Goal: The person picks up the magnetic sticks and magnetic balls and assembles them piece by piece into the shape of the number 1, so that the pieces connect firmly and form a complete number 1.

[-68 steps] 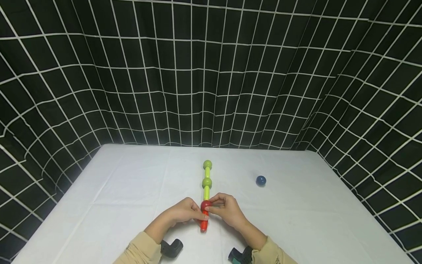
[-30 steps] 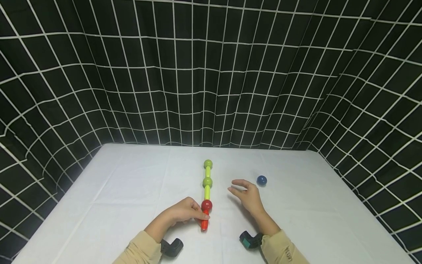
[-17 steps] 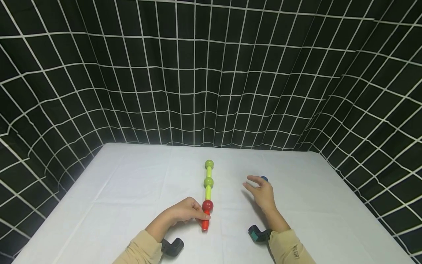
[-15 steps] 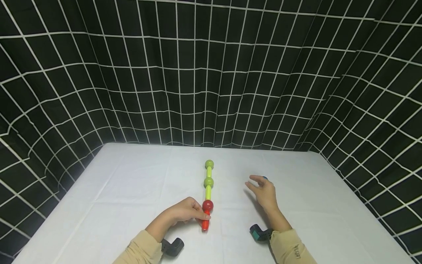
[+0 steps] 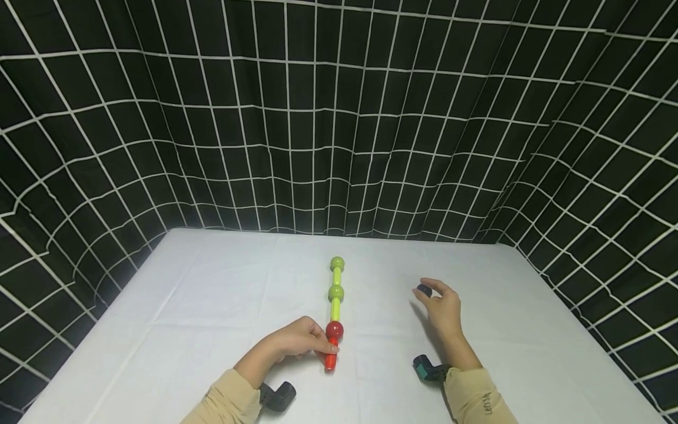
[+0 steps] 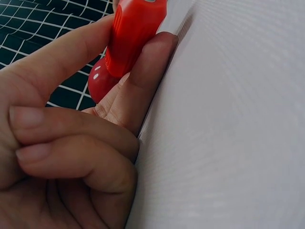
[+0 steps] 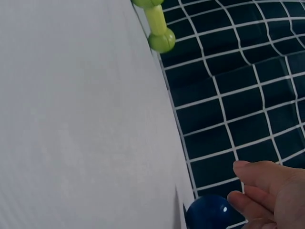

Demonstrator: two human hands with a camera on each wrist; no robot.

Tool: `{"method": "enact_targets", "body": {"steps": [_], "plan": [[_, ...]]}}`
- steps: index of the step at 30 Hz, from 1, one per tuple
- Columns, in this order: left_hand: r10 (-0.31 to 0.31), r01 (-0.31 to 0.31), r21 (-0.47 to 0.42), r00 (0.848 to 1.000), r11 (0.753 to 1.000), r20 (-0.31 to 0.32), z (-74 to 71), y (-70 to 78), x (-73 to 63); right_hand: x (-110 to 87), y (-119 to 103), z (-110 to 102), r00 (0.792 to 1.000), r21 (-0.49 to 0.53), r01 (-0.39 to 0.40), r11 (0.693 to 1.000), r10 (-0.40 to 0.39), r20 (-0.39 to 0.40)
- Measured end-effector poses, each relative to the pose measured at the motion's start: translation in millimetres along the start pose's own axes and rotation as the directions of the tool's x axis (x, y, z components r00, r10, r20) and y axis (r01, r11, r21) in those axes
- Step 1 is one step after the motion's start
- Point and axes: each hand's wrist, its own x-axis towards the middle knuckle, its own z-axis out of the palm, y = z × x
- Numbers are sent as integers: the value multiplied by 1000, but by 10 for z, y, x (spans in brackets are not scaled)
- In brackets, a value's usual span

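Observation:
In the head view, a chain of two green balls, yellow-green rods and a red ball [image 5: 335,330] runs along the white table. My left hand [image 5: 303,340] pinches the red rod [image 5: 331,360] at the chain's near end between thumb and finger. The left wrist view shows that red rod [image 6: 136,36] between the fingers, with the red ball behind it. To the right, my right hand [image 5: 444,306] reaches around the dark blue ball [image 5: 425,290], thumb and forefinger spread about it. In the right wrist view the fingertips are right at the blue ball [image 7: 209,213], the thumb apart from it.
A white cloth [image 5: 212,282] covers the table. Black curtain [image 5: 318,118] with a white grid stands behind and at both sides. A dark wrist device sits below each hand, the left one [image 5: 278,397] and the right one [image 5: 428,368], close over the cloth.
My right hand has left the red ball and moved right to the blue ball, its fingers now around it. The left hand keeps its pinch on the red rod; the chain stays in place.

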Motion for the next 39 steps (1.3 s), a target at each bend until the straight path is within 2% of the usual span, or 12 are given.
{"method": "enact_targets", "body": {"steps": [5,9,17,20,24,27,30,39], "plan": [[10,-10,14,1000,1000,1,-8,25,-17,6,10,-26,1000,-17,-17,1000,17,-14],[5,-6,14,1000,1000,1,-4,28,-20,9,27,-38,1000,-52,10,999,-11,-19],[10,-10,17,1000,1000,3,-2,46,-17,14,94,-64,998,-182,9,983,1,59],[8,-8,18,1000,1000,3,-4,46,-13,23,71,-52,996,-178,49,983,-34,87],[5,-5,28,1000,1000,3,-1,36,-5,40,8,15,980,-178,141,974,-112,161],[7,-7,18,1000,1000,15,9,19,0,54,-14,97,972,-192,184,964,-150,180],[12,-12,1,1000,1000,27,25,6,6,68,-14,162,972,-191,191,963,-159,172],[2,-2,19,1000,1000,6,-14,9,-8,99,-25,241,972,-162,192,968,-165,169]]}}
